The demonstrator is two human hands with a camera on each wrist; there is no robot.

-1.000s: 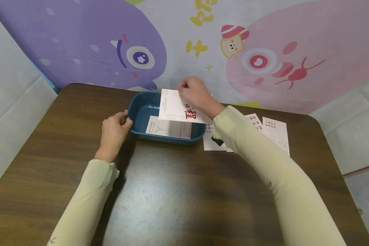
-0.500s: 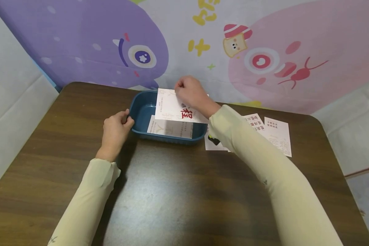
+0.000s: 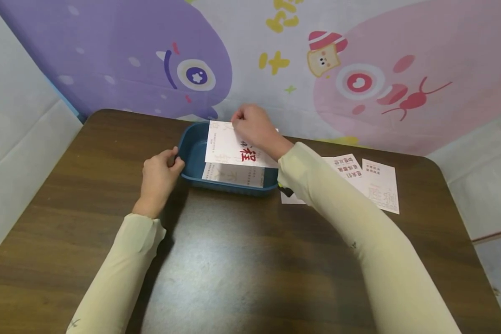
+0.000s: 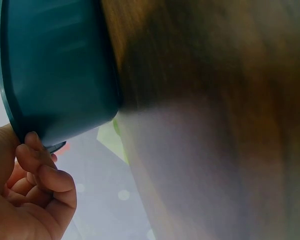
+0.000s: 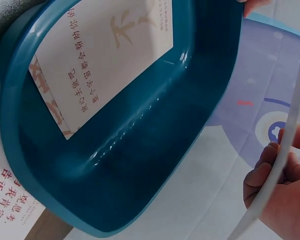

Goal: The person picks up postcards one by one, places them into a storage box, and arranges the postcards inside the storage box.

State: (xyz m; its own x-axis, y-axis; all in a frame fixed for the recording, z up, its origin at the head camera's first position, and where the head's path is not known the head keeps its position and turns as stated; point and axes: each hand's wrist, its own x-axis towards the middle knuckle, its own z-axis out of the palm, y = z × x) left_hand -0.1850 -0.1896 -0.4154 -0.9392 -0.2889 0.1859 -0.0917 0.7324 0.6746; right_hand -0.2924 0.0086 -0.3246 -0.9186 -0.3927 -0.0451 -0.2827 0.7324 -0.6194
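A blue-green rectangular tub [image 3: 229,188] stands near the table's back edge. My left hand [image 3: 158,178] pinches its left rim; in the left wrist view the left hand's [image 4: 35,190] fingers are curled at the tub's [image 4: 60,70] rim. Above the tub, my right hand [image 3: 256,130] pinches a white card [image 3: 223,146] with red and grey characters by its far edge. The right wrist view shows this card [image 5: 290,125] nearly edge-on, gripped by the right hand [image 5: 280,185]. Another printed card [image 5: 110,60] lies inside the tub.
Several white printed cards [image 3: 344,167] lie right of the tub, partly under my right sleeve, with one card [image 3: 382,185] farthest right. A dark and yellow-green shape [image 3: 285,189] shows beside the tub. A cartoon-printed cloth [image 3: 271,88] hangs behind the brown table [image 3: 234,260].
My right hand and the card it holds have shifted slightly left over the tub. My left hand keeps its hold on the rim. The head view has moved a little.
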